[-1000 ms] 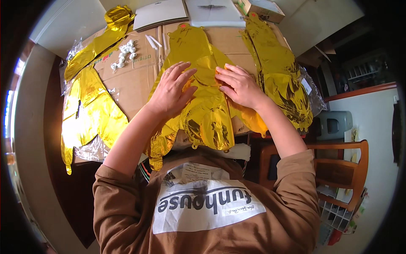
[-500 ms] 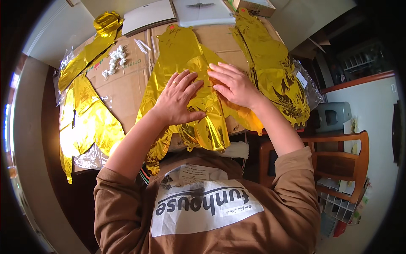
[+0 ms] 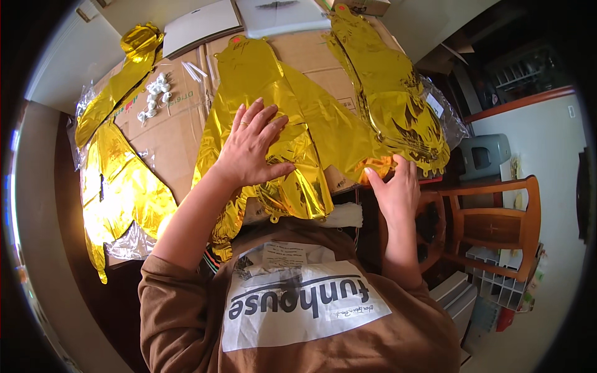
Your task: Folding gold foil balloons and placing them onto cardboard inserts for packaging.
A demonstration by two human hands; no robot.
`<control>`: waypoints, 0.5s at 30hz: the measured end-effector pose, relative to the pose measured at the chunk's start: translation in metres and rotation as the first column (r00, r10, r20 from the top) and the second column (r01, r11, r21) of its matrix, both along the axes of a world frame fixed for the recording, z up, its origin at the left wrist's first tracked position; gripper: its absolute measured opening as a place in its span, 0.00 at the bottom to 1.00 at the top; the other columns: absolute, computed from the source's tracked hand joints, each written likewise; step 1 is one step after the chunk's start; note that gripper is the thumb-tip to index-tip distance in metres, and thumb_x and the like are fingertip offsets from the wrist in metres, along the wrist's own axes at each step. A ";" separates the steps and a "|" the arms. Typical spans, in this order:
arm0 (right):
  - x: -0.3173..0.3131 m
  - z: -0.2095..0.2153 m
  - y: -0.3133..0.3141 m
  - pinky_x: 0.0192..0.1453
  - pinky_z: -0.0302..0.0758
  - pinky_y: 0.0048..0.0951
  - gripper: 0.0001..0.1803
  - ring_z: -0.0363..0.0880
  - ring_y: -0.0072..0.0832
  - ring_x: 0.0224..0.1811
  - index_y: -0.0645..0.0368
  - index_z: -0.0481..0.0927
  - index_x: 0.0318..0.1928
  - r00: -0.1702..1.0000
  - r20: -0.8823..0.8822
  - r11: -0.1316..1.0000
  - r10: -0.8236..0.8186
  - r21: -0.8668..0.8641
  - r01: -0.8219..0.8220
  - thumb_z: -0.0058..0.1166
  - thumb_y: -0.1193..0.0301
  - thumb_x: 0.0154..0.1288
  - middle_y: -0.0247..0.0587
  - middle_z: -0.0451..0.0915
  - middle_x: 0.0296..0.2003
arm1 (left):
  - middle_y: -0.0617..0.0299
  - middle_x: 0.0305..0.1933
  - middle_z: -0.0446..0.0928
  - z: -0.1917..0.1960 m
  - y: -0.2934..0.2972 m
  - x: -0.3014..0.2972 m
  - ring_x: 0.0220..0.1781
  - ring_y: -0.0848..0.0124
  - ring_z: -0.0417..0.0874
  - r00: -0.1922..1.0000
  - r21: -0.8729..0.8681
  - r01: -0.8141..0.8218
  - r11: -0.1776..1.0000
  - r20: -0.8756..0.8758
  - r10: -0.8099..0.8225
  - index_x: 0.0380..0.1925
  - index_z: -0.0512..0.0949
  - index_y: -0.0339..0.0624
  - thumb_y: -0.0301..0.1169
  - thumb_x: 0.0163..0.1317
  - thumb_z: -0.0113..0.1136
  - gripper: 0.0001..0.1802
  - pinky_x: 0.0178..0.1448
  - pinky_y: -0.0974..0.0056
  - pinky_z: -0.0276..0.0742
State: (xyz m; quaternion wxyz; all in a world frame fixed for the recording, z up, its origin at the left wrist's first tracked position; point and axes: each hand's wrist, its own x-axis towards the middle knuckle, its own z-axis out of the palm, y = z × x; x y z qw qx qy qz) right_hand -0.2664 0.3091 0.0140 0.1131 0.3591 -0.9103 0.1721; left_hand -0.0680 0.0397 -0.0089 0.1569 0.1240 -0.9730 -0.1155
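Note:
A flat gold foil balloon point(image 3: 249, 74) lies across the middle of the cardboard, with a wide flap point(image 3: 329, 118) stretching to the right. My left hand point(image 3: 252, 146) rests on its middle with fingers spread, pressing the foil. At the flap's lower right end is my right hand point(image 3: 397, 189), thumb and fingers apart at the foil edge, which shines orange between them. A second gold foil balloon point(image 3: 373, 74) lies beside it on the right, touching the flap's end. Another crumpled gold foil balloon point(image 3: 124, 180) lies on the left.
The cardboard point(image 3: 177, 130) covers the table. Toward the back left are a bundle of white string or ribbon point(image 3: 157, 96) and thin white sticks point(image 3: 194, 71). A white board point(image 3: 202, 28) stands at the far edge. A wooden chair point(image 3: 491, 227) is to the right.
My right hand has moved right and nearer, from the balloon's middle to the flap's end. The flap now lies spread out to the right. My left hand stays on the foil.

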 end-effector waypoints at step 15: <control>0.055 0.041 -0.034 0.45 0.78 0.44 0.12 0.82 0.46 0.43 0.59 0.77 0.35 0.740 0.182 0.712 0.647 -0.491 -0.501 0.70 0.72 0.60 0.47 0.82 0.41 | 0.48 0.75 0.64 -0.001 0.001 0.001 0.82 0.46 0.56 1.000 0.002 0.003 1.000 -0.014 -0.003 0.71 0.69 0.44 0.66 0.53 0.67 0.52 0.85 0.39 0.45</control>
